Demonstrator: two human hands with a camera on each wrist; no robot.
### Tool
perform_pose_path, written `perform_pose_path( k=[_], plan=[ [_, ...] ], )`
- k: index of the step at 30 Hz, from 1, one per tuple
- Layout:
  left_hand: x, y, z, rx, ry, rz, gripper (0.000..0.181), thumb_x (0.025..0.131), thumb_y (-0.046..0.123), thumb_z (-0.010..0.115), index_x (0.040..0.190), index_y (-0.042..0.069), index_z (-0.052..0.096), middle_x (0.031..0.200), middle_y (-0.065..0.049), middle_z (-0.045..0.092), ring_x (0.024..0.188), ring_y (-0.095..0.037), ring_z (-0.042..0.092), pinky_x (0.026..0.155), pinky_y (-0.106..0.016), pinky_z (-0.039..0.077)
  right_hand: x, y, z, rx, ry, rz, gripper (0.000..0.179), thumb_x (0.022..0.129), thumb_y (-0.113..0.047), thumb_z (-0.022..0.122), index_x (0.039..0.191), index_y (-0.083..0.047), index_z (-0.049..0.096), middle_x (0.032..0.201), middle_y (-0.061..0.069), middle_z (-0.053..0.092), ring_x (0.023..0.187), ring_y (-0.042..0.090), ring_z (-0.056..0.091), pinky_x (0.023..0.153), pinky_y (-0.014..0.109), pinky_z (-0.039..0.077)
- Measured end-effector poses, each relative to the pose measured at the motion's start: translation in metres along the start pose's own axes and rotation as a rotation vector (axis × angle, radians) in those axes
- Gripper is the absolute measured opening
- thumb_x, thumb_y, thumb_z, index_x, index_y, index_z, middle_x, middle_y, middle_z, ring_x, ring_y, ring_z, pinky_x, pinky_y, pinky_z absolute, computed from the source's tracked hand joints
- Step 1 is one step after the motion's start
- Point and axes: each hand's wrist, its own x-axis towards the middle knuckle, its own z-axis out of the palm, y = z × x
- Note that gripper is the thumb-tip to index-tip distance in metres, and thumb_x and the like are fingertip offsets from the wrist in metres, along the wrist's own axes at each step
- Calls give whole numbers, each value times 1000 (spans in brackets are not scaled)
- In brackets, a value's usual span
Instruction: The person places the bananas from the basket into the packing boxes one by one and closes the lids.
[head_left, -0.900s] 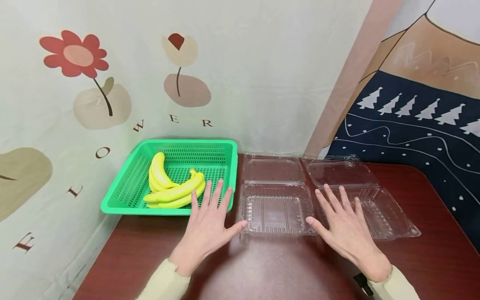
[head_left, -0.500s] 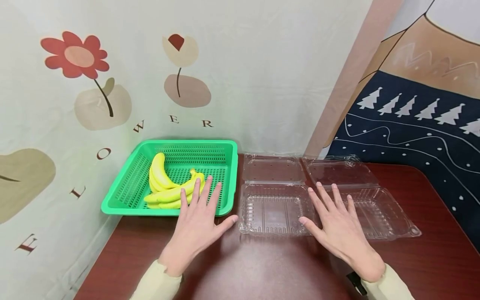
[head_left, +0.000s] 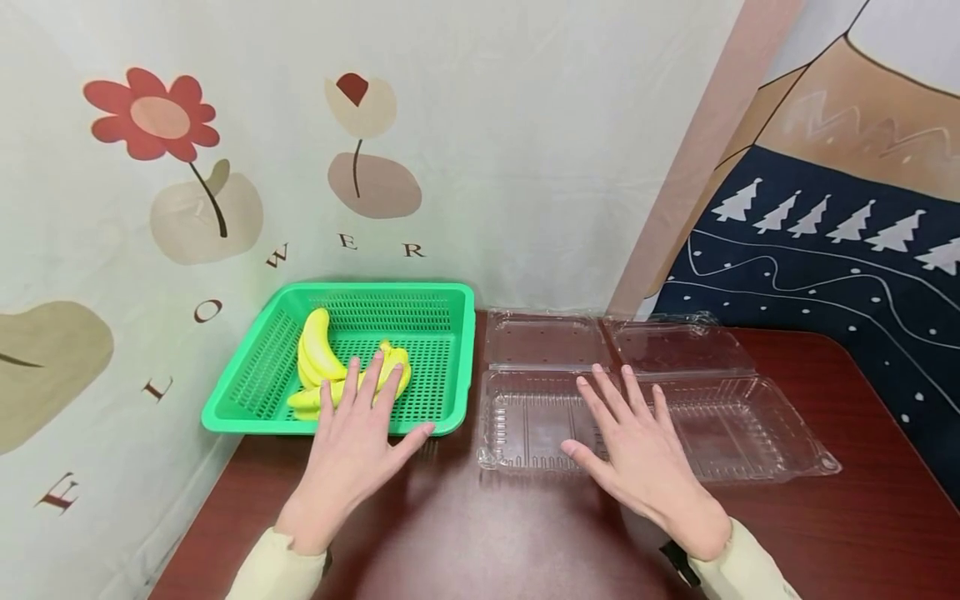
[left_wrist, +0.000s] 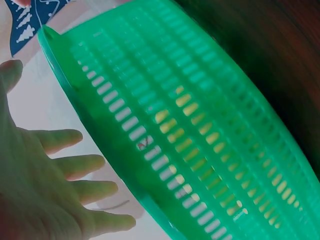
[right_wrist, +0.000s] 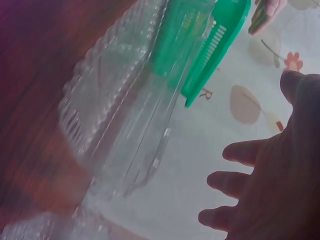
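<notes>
My left hand is spread with straight fingers, palm down, over the front rim of a green plastic basket. Inside lie yellow bananas, the front ones partly covered by my fingertips in the head view. In the left wrist view a gap shows between that hand and the basket's wall. My right hand, also spread and holding nothing, hovers over two clear plastic clamshell boxes, overlapping the left box and the near side of the right box. Both lids lie folded back.
Everything stands on a dark red-brown table. A pale cloth with flower prints hangs right behind the basket and boxes. To the right hangs a navy and brown cloth with printed trees.
Both hands have drifted left and slightly toward me, fingers still spread. My left hand now overlaps more of the bananas, my right hand more of the left box. Basket and boxes stay put.
</notes>
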Motion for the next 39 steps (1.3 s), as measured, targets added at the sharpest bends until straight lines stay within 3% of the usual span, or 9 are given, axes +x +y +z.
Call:
perform_pose_path(
  k=[9, 16, 25, 39],
  plan=[
    [-1, -23, -8, 10, 18, -6, 86, 94, 61, 63, 156, 5, 44, 163, -23, 35, 151, -51, 22, 116, -76, 12, 10, -24, 10, -21, 37, -107, 85, 97, -73, 46, 160, -15, 42, 169, 8, 30, 157, 40, 15, 118, 72, 17],
    [5, -38, -12, 19, -14, -9, 83, 96, 61, 60, 155, 4, 45, 162, -22, 38, 150, -52, 24, 116, -75, 15, 17, -44, 16, -45, 20, -195, 87, 96, -77, 42, 159, -16, 44, 168, 7, 31, 155, 40, 20, 118, 70, 20],
    [20, -56, -14, 63, -50, 30, 81, 96, 59, 60, 153, 3, 47, 158, -22, 43, 146, -50, 32, 115, -74, 23, 21, -67, 25, -23, -50, -286, 85, 94, -72, 54, 159, -18, 44, 168, 5, 31, 155, 39, 21, 119, 69, 19],
    [49, -71, -16, 11, -175, 92, 78, 96, 55, 63, 149, -2, 51, 151, -25, 50, 139, -48, 45, 108, -66, 40, 28, -93, 32, -28, -94, -360, 86, 98, -76, 40, 162, -19, 39, 170, 4, 27, 156, 37, 19, 121, 66, 20]
  ],
)
